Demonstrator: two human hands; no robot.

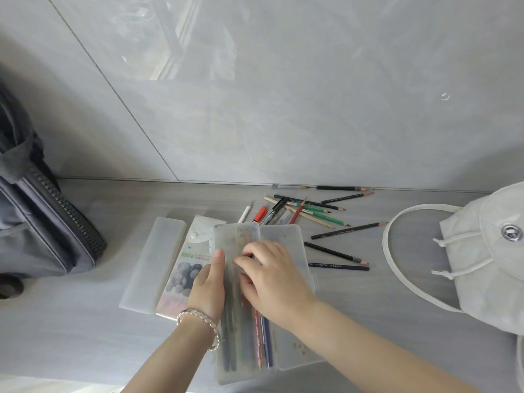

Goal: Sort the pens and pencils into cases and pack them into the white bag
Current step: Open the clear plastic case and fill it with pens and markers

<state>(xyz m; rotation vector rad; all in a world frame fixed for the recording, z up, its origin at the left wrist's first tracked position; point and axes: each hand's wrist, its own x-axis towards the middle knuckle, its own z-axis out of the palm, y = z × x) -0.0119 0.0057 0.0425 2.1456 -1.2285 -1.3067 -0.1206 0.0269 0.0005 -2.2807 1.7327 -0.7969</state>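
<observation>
A translucent pencil case (pixel 238 350) lies in the middle of the table with several pens and pencils inside. My left hand (pixel 208 287) grips its left edge, thumb on top. My right hand (pixel 272 276) presses down on its lid from the right. A second translucent case (pixel 292 330) lies open just right of it, partly under my right forearm. Loose pencils and pens (pixel 306 214) are scattered behind the cases, and more dark pencils (pixel 337 253) lie to the right. The white bag (pixel 482 256) sits at the right edge, its strap looped on the table.
Another translucent case (pixel 153 262) and a printed pouch with a snap (pixel 187 268) lie left of my hands. A grey zipped bag (pixel 42 222) stands at the far left. The wall runs right behind the pencils.
</observation>
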